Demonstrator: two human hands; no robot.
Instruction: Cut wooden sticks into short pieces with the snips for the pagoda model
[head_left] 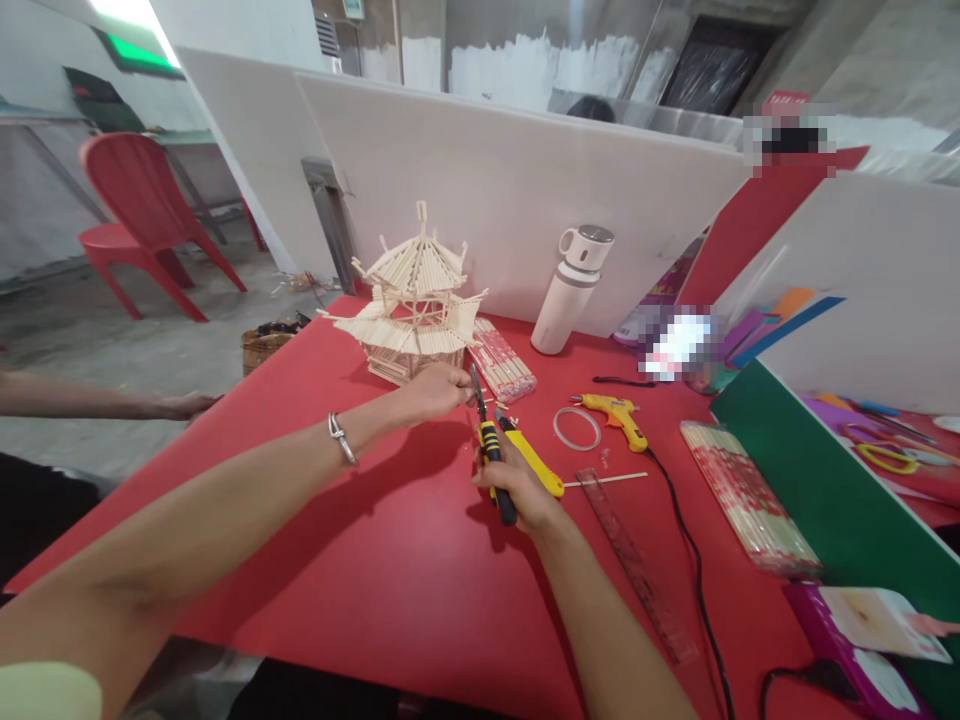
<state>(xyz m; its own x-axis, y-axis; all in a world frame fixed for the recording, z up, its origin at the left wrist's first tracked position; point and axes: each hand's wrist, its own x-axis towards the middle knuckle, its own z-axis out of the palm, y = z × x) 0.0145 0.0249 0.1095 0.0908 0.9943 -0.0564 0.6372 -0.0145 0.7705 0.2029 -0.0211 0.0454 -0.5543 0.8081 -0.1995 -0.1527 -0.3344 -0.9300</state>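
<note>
Where the red tabletop (390, 560) runs back to white partition boards (525, 190), the room behind is rough: bare concrete walls, grey floor, a red plastic chair (142, 215) off to the left. On the table stands a stick-built pagoda model (412, 305), two-tiered roof, upright, w/ a wrapped bundle of sticks (501, 362) lying just beside it on the right. Further right: a white thermos bottle (571, 290) near the partition, a yellow glue gun (613, 415) w/ its black cord trailing toward the front edge, a clear tape ring (577, 428) just left of the gun, a loose stick (606, 480), a transparent ruler (637, 565), and a second long bundle of sticks (750, 510) by a green board (825, 500).

Left hand (435, 390) stretches in from the lower left, arm nearly straight, bracelet (342, 438) on the wrist; fingers pinched shut at the pagoda's base, touching it, though what they pinch is too small to tell. Right hand (517, 490) comes up from the bottom centre, fist clenched round the yellow-and-black handles of pliers (487, 440), tips pointing up at the left hand's fingertips.

Another person's arm (105, 402) lies at the left edge, off the table.
</note>
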